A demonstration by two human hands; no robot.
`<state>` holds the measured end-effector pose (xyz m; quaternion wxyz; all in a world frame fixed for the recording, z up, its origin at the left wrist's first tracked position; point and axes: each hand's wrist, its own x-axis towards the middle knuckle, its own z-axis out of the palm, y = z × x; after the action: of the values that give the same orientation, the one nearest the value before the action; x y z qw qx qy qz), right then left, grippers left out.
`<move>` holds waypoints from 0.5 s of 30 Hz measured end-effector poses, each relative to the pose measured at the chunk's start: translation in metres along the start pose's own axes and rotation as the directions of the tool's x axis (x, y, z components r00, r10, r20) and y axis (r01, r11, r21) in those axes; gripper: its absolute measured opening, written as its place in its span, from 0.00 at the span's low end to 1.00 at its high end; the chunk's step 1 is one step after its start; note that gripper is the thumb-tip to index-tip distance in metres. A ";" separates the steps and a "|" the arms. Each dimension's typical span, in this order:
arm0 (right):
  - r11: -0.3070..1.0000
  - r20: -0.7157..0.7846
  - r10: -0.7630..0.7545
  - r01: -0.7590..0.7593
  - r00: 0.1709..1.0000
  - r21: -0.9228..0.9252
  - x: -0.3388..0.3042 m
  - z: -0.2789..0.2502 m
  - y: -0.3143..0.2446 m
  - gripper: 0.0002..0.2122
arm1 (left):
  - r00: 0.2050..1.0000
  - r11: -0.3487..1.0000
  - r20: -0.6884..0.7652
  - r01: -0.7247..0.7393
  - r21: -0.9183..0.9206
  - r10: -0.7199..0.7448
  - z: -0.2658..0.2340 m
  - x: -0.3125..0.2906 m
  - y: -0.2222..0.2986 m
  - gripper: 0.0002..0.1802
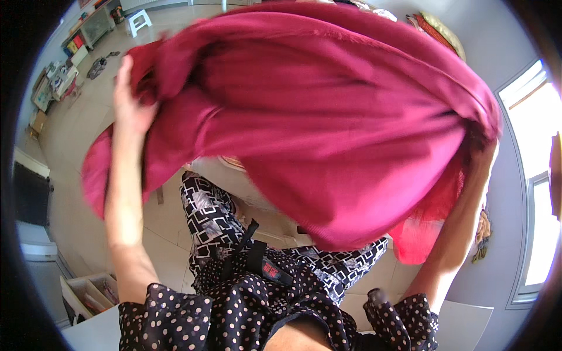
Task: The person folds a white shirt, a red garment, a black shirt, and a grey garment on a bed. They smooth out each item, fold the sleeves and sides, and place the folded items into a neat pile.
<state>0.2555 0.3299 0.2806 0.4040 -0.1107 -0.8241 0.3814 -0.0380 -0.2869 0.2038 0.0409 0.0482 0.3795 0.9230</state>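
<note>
A large crimson cloth (328, 117) is stretched up in front of me between my two raised arms. On its left side my left hand (133, 105) grips a bunched edge, with the thumb showing and the fingers partly behind the folds. My right hand (481, 151) holds the right edge, its fingers mostly hidden in a dark fold. Below that hand hangs a brighter red, fuzzy-looking part (418, 234). The cloth's middle sags toward my lap and covers most of what lies beyond it.
Beneath the cloth, part of a pale covered surface (234, 175) shows in front of my knees. A white stool (139, 23) stands far left on the tiled floor (82, 134). Cushions (442, 35) are stacked far right, near a window (538, 146). An open drawer (91, 295) is at lower left.
</note>
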 end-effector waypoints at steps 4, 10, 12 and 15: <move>0.713 -0.084 0.596 -0.479 0.798 0.512 0.005 0.069 0.090 0.21 | 0.993 0.957 0.108 0.019 0.290 -0.053 -0.046 0.029 -0.056 0.39; 0.829 0.093 0.409 -0.328 0.908 -0.453 -0.118 0.112 0.131 0.17 | 0.985 0.773 -0.172 0.104 0.626 0.007 -0.198 0.000 -0.062 0.36; 0.905 0.131 0.346 -0.294 0.929 -0.306 -0.162 0.119 0.119 0.18 | 0.962 0.662 -0.268 0.232 0.713 -0.049 -0.213 -0.014 -0.067 0.37; 0.834 0.088 0.403 -0.325 0.911 -0.446 -0.186 0.141 0.075 0.14 | 0.970 0.513 -0.191 0.242 0.823 -0.151 -0.228 -0.043 -0.078 0.40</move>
<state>0.2613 0.2141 0.0646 0.2147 -0.3161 -0.8830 0.2725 -0.0196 -0.3952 -0.0154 0.0990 -0.0251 0.7801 0.6172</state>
